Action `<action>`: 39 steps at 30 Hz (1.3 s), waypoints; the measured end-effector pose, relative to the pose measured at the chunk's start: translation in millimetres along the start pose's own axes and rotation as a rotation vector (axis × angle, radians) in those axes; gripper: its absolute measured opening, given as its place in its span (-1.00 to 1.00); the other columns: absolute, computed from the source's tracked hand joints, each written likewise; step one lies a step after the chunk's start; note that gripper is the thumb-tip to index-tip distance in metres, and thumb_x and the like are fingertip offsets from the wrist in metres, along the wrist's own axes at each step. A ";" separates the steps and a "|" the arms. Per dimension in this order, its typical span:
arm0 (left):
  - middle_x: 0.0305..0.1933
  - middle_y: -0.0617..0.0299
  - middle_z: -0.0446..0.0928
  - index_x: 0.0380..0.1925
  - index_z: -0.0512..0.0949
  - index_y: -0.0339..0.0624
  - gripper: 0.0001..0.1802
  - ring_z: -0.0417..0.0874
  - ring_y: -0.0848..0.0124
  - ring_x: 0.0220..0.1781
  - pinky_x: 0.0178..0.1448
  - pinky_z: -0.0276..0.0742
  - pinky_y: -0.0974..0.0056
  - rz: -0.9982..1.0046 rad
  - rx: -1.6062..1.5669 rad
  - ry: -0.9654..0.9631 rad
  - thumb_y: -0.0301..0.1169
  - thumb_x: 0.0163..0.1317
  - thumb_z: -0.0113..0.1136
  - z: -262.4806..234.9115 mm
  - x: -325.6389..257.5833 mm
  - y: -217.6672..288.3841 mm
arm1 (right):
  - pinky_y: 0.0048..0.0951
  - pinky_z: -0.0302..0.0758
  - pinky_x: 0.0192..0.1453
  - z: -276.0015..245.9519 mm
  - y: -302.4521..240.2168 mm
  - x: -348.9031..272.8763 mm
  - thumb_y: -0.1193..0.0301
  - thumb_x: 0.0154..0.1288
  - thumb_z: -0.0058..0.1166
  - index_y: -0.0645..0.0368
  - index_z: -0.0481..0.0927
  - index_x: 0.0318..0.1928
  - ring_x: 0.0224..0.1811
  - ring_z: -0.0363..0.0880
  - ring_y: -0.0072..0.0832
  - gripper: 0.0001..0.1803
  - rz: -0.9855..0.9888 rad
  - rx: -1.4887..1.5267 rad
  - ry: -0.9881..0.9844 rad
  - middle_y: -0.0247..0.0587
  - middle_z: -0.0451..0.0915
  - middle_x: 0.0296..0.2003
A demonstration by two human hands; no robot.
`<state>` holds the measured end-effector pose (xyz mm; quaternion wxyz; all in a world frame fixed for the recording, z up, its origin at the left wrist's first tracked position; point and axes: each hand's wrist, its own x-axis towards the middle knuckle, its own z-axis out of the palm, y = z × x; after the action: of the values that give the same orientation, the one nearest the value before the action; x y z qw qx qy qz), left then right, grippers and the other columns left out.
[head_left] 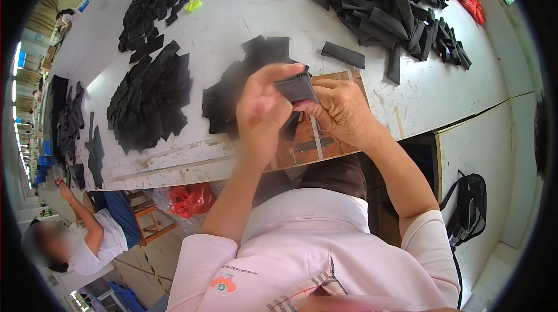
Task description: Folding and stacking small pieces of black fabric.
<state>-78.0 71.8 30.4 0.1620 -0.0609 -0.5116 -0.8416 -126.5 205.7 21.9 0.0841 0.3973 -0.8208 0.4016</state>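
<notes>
A small, flat, rectangular piece of dark cloth point(296, 88) is in front of the wearer's body, above the near edge of the white tabletop point(244, 4). The right hand point(340, 106) pinches its right end between thumb and bent fingers. The left hand point(261, 100), softened by blur, curves around the other end, index finger stretched along the top edge and thumb lower down; whether it grips firmly, I cannot tell.

Below the hands, matt black fabric pieces point(218, 104) overlap in a loose, ragged-edged stack, beside a worn brown board point(340, 148) crossed by pale strips. Leftward, a fan-shaped pile point(148, 100) of similar flat pieces spreads with jagged corners, and a looser heap point(157, 7) reaches farther back near a crumpled yellow-green scrap point(192, 4). At the far right rises a bulky mound point(378, 7) of folded, tube-like dark strips, with one narrow strip point(343, 54) lying apart. Behind the mound sits a wrinkled, glossy red plastic bag point(468, 4).
</notes>
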 end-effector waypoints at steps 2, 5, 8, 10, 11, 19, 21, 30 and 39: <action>-0.27 0.11 0.52 -0.36 0.45 -0.33 -0.90 0.50 0.37 -0.13 0.05 0.33 0.30 -0.121 -0.139 0.002 -0.52 0.13 0.07 3.3 5.4 8.2 | -0.29 0.31 -0.55 -10.4 -6.8 6.5 0.25 0.07 0.08 0.24 0.43 -0.64 -0.60 0.40 -0.21 -0.67 -0.023 0.029 -0.014 -0.15 0.39 -0.68; -0.36 0.07 0.55 -0.39 0.47 -0.32 -0.92 0.54 0.34 -0.18 -0.08 0.45 0.30 -0.002 0.037 -0.229 -0.57 0.08 0.10 8.9 13.6 15.9 | -0.30 0.33 -0.52 -11.6 -13.2 7.0 0.29 0.10 0.06 0.24 0.44 -0.59 -0.57 0.43 -0.19 -0.71 -0.038 0.160 0.004 -0.14 0.43 -0.64; -0.34 0.07 0.55 -0.39 0.50 -0.32 -0.91 0.55 0.45 -0.24 -0.17 0.47 0.39 -0.134 0.431 -0.257 -0.60 0.05 0.13 -4.2 12.8 -2.4 | -0.30 0.36 -0.49 4.1 3.6 -6.0 0.35 0.14 0.03 0.22 0.46 -0.48 -0.52 0.45 -0.15 -0.81 0.030 0.237 0.024 -0.12 0.46 -0.59; -0.34 0.11 0.56 -0.37 0.52 -0.33 -0.87 0.54 0.56 -0.29 -0.20 0.46 0.46 -0.155 0.117 -0.300 -0.61 0.01 0.17 -4.8 13.4 -2.6 | -0.30 0.34 -0.50 9.6 2.6 -14.2 0.35 0.13 0.03 0.20 0.46 -0.44 -0.53 0.45 -0.15 -0.84 0.047 0.209 0.002 -0.12 0.46 -0.59; -0.34 0.13 0.55 -0.36 0.52 -0.34 -0.85 0.53 0.57 -0.30 -0.20 0.45 0.47 -0.102 0.257 -0.284 -0.62 0.00 0.17 -3.1 14.4 0.4 | -0.29 0.35 -0.49 9.7 5.7 -10.9 0.35 0.14 0.02 0.20 0.47 -0.44 -0.53 0.45 -0.16 -0.84 0.119 0.265 -0.042 -0.12 0.46 -0.58; -0.42 0.26 0.52 -0.38 0.50 -0.37 -0.84 0.48 0.62 -0.35 -0.24 0.41 0.50 -0.080 0.544 -0.297 -0.66 -0.04 0.20 -4.7 15.6 -0.4 | -0.33 0.36 -0.48 17.5 12.3 -19.3 0.35 0.14 0.02 0.26 0.45 -0.51 -0.53 0.44 -0.18 -0.78 0.146 0.376 -0.051 -0.15 0.46 -0.54; -0.40 0.24 0.52 -0.39 0.50 -0.37 -0.85 0.49 0.60 -0.35 -0.23 0.42 0.49 -0.040 0.527 -0.315 -0.64 -0.03 0.20 3.4 15.7 10.7 | -0.33 0.36 -0.50 6.3 3.4 -12.3 0.34 0.15 0.02 0.26 0.44 -0.52 -0.54 0.44 -0.17 -0.77 0.034 0.373 0.033 -0.13 0.44 -0.57; -0.30 0.08 0.52 -0.30 0.45 -0.38 -0.85 0.52 0.47 -0.26 -0.12 0.42 0.41 0.089 0.376 -0.238 -0.57 0.10 0.08 6.3 10.6 8.5 | -0.29 0.36 -0.47 0.5 2.6 -12.4 0.30 0.16 0.00 0.22 0.53 -0.47 -0.54 0.44 -0.19 -0.76 0.113 0.300 -0.098 -0.14 0.45 -0.65; -0.24 0.12 0.45 -0.33 0.44 -0.23 -0.85 0.41 0.30 -0.09 0.05 0.31 0.21 -0.006 -0.332 -0.045 -0.38 0.20 0.00 -11.9 10.4 19.8 | -0.28 0.29 -0.49 -15.4 -8.8 4.8 0.27 0.10 0.06 0.26 0.41 -0.63 -0.58 0.38 -0.17 -0.67 0.033 0.067 -0.110 -0.11 0.40 -0.69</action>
<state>-80.4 50.8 44.3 0.1358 -0.1043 -0.3690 -0.9135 -126.2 210.9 39.6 0.0192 0.4078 -0.8168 0.4077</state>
